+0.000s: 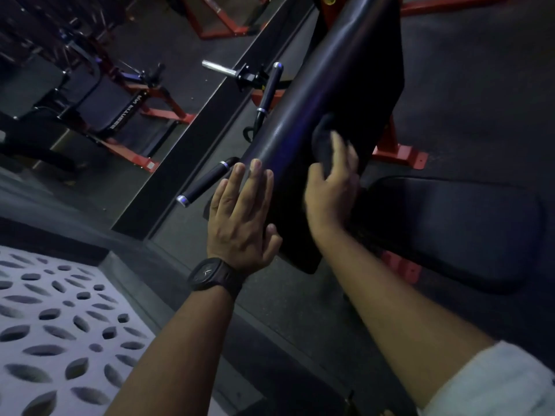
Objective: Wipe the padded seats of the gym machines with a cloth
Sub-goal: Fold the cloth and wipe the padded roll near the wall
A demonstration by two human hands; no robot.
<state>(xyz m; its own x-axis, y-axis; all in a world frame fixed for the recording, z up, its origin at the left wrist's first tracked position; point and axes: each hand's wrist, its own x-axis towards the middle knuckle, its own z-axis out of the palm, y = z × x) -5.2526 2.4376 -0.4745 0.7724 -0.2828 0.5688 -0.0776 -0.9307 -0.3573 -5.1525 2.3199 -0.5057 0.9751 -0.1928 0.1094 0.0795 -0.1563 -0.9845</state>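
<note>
A long black padded backrest (pixel 336 82) of a red-framed gym machine slants up through the middle of the view. Below it to the right lies the black padded seat (pixel 456 229). My left hand (pixel 243 214), with a black watch on its wrist, lies flat with straight fingers against the left edge of the backrest. My right hand (pixel 330 187) grips a dark bunched cloth (pixel 322 136) and presses it onto the face of the backrest; the hand is blurred. Much of the cloth blends into the dark pad.
Black handles (pixel 204 183) (pixel 270 87) and a chrome bar (pixel 219 69) stick out left of the backrest. A mirror at the left shows a bench (pixel 102 100) on a red frame. A red foot plate (pixel 399 154) sits on the dark floor; a patterned white panel (pixel 54 331) is at lower left.
</note>
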